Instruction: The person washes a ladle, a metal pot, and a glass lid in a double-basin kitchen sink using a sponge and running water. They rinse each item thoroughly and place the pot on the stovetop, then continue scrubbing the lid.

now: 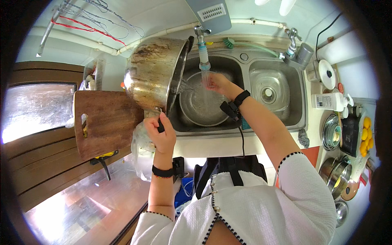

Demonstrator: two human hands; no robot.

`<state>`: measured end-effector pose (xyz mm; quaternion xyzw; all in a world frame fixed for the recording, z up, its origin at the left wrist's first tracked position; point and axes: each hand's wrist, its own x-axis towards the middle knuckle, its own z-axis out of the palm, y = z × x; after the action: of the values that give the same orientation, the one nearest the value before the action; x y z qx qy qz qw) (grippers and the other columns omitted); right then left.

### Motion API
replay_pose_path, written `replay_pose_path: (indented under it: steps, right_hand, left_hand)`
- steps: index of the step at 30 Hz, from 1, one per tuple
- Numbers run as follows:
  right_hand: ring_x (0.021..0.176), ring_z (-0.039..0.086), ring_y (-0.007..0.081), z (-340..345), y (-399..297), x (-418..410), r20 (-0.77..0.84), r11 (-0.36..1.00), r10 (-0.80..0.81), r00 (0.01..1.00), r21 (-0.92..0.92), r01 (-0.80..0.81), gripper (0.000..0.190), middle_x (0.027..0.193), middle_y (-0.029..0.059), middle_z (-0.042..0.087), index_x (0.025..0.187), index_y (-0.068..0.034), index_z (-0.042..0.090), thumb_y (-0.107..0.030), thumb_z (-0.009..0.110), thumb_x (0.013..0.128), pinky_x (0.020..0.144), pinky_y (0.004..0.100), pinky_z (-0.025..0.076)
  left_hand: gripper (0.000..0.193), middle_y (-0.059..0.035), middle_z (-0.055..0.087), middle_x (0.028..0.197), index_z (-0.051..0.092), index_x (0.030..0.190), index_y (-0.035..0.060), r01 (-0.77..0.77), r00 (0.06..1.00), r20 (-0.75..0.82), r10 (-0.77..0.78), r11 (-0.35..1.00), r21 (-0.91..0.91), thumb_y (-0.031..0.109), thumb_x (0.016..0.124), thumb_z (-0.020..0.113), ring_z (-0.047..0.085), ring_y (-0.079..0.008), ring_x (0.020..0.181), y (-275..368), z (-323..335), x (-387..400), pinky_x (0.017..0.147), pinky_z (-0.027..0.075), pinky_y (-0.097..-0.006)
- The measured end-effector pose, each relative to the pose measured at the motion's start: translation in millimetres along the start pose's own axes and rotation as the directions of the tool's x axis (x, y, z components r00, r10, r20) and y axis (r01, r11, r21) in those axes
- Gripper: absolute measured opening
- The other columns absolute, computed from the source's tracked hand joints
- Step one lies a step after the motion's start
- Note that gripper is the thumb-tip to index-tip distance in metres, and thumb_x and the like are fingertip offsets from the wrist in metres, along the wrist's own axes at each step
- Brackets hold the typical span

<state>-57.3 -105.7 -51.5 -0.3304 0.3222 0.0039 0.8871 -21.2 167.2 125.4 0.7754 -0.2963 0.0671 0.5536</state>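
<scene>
My left hand [160, 136] grips the black side handle [160, 126] of a large, stained metal pot [151, 73]. The pot is tipped on its side, its mouth facing the left sink bowl [231, 64], and water spills from its rim. Inside that bowl lies a round metal basin [196, 114]. Above it, the tap [202, 52] with a blue-and-white nozzle is running. My right hand [219, 84] is under the stream with fingers slightly bent, holding nothing that I can see. The pot's far handle [191, 43] points towards the wall.
A wooden cutting board [107, 122] stands left of the pot, near a plastic bag [139, 153]. The right sink bowl [294, 101] has a second tap [293, 39]. A green brush [229, 43] lies behind the sink. A pump bottle [327, 102], bowls and pots [335, 177] line the right counter.
</scene>
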Motion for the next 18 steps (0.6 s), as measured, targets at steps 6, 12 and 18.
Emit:
replay_pose_path:
  steps: [6,12,18]
  right_hand:
    - [0.091,0.06,0.0202,1.8,3.2,-4.0,0.004,0.999,0.006,1.0,-0.044,-0.006,0.023,0.101,0.008,0.063,0.108,-0.003,0.059,-0.021,0.05,0.096,0.084,0.0341,0.05]
    - [0.09,0.058,0.0194,5.8,3.8,-13.5,-0.012,0.998,-0.043,0.999,-0.045,0.043,0.022,0.1,0.0069,0.063,0.109,-0.004,0.059,-0.019,0.051,0.095,0.085,0.0346,0.049]
    - [0.101,0.054,0.0203,-2.4,-12.2,-25.3,-0.13,0.989,-0.08,0.988,-0.134,0.062,0.03,0.111,0.0057,0.059,0.122,-0.009,0.055,-0.02,0.053,0.094,0.089,0.0372,0.044]
  left_hand:
    - [0.028,-0.0048,0.039,0.074,0.034,0.079,0.0062,-0.192,0.981,-0.017,0.192,0.981,0.019,0.004,0.09,0.06,0.038,-0.0159,0.066,16.9,-12.4,9.8,0.06,0.035,-0.029]
    - [0.03,-0.0018,0.038,0.069,0.031,0.081,0.0086,0.092,0.991,-0.081,-0.111,0.973,-0.214,0.007,0.093,0.058,0.039,-0.0098,0.057,25.9,-5.7,3.7,0.051,0.034,-0.0243]
    - [0.029,0.0024,0.035,0.06,0.028,0.085,0.0134,0.245,0.966,-0.025,-0.256,0.945,-0.217,0.011,0.096,0.055,0.035,-0.0057,0.049,31.0,-0.1,1.3,0.043,0.029,-0.023]
